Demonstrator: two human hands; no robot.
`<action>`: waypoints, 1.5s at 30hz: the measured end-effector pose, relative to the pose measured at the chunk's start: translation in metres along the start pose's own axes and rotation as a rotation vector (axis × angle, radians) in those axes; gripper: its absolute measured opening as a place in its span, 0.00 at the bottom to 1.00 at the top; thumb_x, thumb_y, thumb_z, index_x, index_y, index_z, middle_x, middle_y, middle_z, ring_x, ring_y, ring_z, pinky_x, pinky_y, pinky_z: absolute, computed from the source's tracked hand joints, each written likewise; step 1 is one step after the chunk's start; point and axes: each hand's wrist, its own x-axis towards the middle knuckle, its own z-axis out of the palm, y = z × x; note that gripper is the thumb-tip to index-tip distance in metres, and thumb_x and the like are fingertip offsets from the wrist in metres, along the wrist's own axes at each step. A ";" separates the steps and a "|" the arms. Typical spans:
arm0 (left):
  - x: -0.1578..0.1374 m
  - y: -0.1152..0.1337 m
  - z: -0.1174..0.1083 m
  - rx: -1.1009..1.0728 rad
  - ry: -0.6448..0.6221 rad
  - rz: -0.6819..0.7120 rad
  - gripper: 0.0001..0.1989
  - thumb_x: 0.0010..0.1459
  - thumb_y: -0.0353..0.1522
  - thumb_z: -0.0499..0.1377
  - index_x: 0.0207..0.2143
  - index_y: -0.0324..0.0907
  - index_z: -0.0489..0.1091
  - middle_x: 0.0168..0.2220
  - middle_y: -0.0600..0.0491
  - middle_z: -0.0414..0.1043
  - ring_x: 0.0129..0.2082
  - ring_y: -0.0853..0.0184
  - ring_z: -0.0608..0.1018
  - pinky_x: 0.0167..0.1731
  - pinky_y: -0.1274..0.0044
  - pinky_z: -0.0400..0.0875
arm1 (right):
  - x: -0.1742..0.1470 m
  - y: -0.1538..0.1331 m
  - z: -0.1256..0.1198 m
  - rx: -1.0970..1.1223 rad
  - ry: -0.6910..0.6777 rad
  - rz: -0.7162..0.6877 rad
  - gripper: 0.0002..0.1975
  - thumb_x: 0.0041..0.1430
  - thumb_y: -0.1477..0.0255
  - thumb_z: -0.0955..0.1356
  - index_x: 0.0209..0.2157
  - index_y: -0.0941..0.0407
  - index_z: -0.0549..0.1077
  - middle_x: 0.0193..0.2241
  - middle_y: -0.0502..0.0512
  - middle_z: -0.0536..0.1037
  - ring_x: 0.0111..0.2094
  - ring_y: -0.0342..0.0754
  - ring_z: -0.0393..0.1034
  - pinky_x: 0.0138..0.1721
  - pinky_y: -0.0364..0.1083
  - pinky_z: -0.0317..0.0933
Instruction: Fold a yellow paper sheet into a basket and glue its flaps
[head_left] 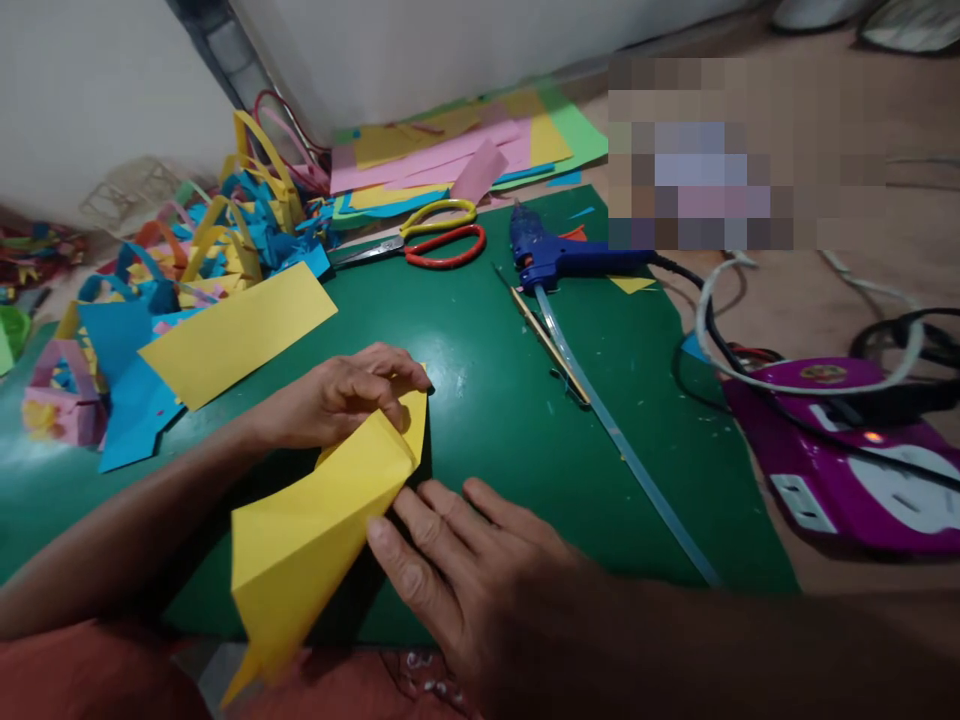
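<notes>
A folded piece of yellow paper (pixel 322 490) stands up over the front of the green table, its lower corner hanging toward my lap. My left hand (pixel 349 395) is closed on the far part of this paper, thumb and fingers bent at its upper edge. Against the near right side of the fold lie the stretched fingers of my right hand (pixel 480 560); its thumb is hidden. Beyond my left hand, a flat yellow paper strip (pixel 240 335) rests partly on a cut blue paper piece (pixel 127 380).
Small paper baskets (pixel 217 240) crowd the left. Scissors (pixel 442 235) with yellow and red handles lie near stacked coloured sheets (pixel 457 150). A blue glue gun (pixel 570 255) trails a long glue stick (pixel 630 450). A purple power strip (pixel 847 450) with cables sits off the table (pixel 660 390) at right.
</notes>
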 end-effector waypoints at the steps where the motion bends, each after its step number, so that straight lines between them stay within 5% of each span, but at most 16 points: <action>1: -0.001 -0.001 0.000 -0.034 0.008 0.013 0.13 0.57 0.39 0.54 0.28 0.40 0.71 0.44 0.43 0.68 0.48 0.62 0.67 0.48 0.67 0.63 | 0.000 0.000 0.001 -0.005 0.001 -0.035 0.19 0.59 0.72 0.56 0.49 0.61 0.66 0.45 0.64 0.73 0.43 0.55 0.67 0.37 0.54 0.61; 14: -0.007 0.003 -0.013 -0.157 -0.093 -0.006 0.16 0.58 0.40 0.53 0.24 0.42 0.71 0.44 0.45 0.71 0.48 0.62 0.69 0.51 0.64 0.60 | -0.009 0.002 0.009 -0.130 -0.124 -0.126 0.09 0.54 0.75 0.61 0.33 0.59 0.72 0.35 0.59 0.77 0.36 0.52 0.69 0.36 0.53 0.59; 21: -0.006 0.001 -0.010 -0.127 -0.086 -0.007 0.15 0.58 0.40 0.52 0.24 0.41 0.69 0.42 0.45 0.72 0.47 0.63 0.70 0.50 0.65 0.60 | -0.011 0.009 0.004 -0.130 -0.097 -0.121 0.13 0.53 0.77 0.58 0.32 0.60 0.73 0.34 0.61 0.76 0.33 0.52 0.68 0.35 0.54 0.58; 29: -0.006 0.003 0.005 -0.019 0.049 -0.003 0.06 0.58 0.32 0.54 0.38 0.40 0.66 0.40 0.45 0.71 0.46 0.65 0.70 0.48 0.67 0.64 | -0.014 0.012 0.003 -0.105 -0.130 -0.099 0.12 0.52 0.71 0.61 0.34 0.59 0.73 0.36 0.60 0.76 0.36 0.53 0.67 0.38 0.55 0.58; 37: -0.008 0.003 0.007 0.166 0.071 0.120 0.05 0.56 0.24 0.55 0.30 0.42 0.65 0.44 0.47 0.68 0.46 0.65 0.68 0.44 0.68 0.65 | -0.012 0.017 0.001 -0.064 -0.113 -0.108 0.12 0.51 0.68 0.63 0.33 0.60 0.74 0.35 0.60 0.76 0.36 0.53 0.66 0.39 0.55 0.57; 45: -0.010 0.007 0.001 0.341 0.005 0.042 0.04 0.56 0.28 0.55 0.30 0.42 0.70 0.42 0.49 0.67 0.43 0.66 0.67 0.41 0.72 0.64 | 0.001 0.025 -0.008 -0.059 -0.146 0.047 0.09 0.52 0.78 0.61 0.27 0.57 0.72 0.27 0.55 0.75 0.29 0.48 0.66 0.30 0.49 0.57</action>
